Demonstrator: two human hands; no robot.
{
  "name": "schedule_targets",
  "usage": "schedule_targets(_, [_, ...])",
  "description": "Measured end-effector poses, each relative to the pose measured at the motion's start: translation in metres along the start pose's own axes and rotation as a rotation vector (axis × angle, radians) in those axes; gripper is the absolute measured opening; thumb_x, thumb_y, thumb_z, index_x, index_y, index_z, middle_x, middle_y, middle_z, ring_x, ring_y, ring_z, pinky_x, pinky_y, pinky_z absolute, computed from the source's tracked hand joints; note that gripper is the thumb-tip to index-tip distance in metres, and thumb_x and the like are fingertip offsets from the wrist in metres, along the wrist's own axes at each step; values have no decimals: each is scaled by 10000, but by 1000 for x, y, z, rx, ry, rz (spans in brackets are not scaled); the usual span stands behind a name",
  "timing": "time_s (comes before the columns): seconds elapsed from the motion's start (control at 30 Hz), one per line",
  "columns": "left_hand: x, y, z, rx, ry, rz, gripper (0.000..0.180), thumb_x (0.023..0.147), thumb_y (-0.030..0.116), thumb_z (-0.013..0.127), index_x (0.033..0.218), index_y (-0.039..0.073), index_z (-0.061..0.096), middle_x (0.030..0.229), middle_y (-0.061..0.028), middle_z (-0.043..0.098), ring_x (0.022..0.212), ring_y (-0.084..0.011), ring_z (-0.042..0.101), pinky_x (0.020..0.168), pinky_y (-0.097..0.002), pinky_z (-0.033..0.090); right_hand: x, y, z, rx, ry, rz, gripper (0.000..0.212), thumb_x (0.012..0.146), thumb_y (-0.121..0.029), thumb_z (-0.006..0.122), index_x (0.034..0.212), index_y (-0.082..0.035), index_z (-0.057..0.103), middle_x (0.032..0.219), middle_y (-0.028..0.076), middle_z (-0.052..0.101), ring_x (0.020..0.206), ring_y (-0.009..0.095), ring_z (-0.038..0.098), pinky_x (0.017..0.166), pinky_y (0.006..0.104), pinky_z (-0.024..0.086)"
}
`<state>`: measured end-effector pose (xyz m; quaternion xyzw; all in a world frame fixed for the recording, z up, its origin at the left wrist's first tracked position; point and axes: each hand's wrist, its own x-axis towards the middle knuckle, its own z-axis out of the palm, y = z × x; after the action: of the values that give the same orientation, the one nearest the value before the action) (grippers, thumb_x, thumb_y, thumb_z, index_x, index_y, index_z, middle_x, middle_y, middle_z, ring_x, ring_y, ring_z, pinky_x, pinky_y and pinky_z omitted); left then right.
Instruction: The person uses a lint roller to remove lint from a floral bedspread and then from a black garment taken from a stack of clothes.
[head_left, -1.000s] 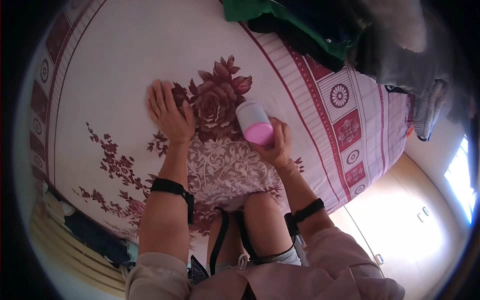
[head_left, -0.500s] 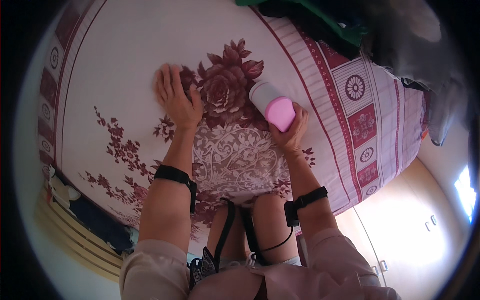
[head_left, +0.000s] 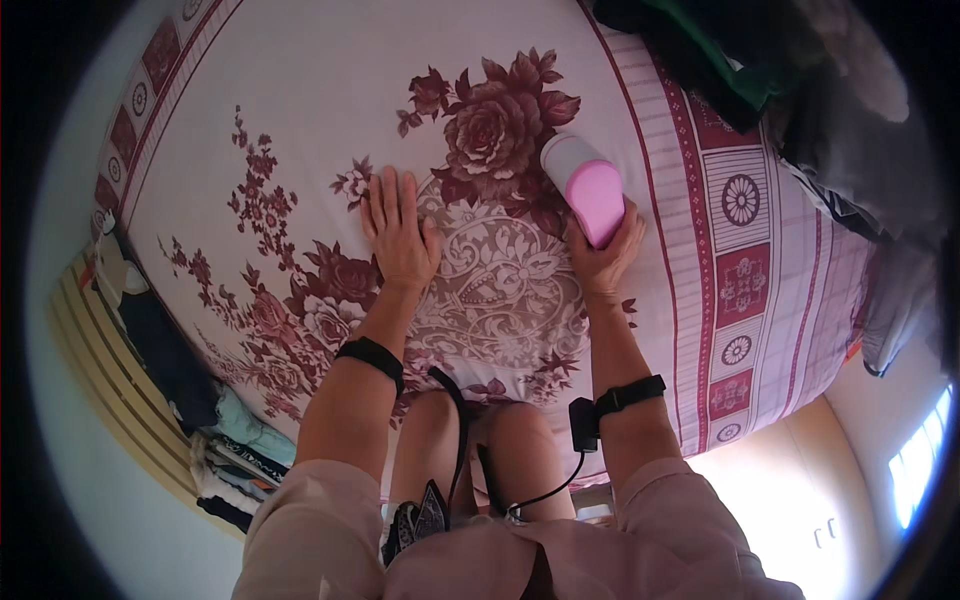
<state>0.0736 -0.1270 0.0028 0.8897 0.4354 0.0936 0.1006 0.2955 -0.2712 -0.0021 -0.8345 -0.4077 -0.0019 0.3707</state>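
Note:
My left hand (head_left: 398, 232) lies flat, palm down and fingers apart, on a white bedsheet (head_left: 330, 90) printed with dark red roses and a patterned border. My right hand (head_left: 603, 252) grips a pink and white handheld device (head_left: 584, 185) and presses its white end onto the sheet next to the large rose print (head_left: 497, 122). A black band sits on each of my wrists, and a cable runs from the right one.
A heap of dark and green clothes (head_left: 740, 60) lies at the far right of the sheet. Folded clothes (head_left: 215, 440) are stacked on a slatted shelf at the lower left. A pale wooden cabinet door (head_left: 800, 500) shows at the lower right.
The view has shifted, so the sheet's print sits lower and more central. My right hand has tilted the pink device further over the sheet. My left hand stays flat on the fabric.

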Motion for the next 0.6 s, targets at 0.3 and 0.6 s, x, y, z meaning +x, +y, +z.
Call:
schedule_targets(0.3, [-6,-3,4,-15,53,20,624,857,229,463,1449,80,333,1519,-161,271,1400,-376,231,1131,-526,159,1,-3,2,45,97,64,714,717,-215,779,1291,3,414,1037,195,552,933,389,514,812,465,415])
schedule_targets(0.6, [-112,0,-26,-36,-130,-32,623,862,223,479,1458,129,324,1525,-142,264,1410,-343,226,1148,-494,164,6,-52,-7,-85,-118,96,764,766,-293,734,1425,-213,356,1072,165,567,859,364,615,717,449,516])
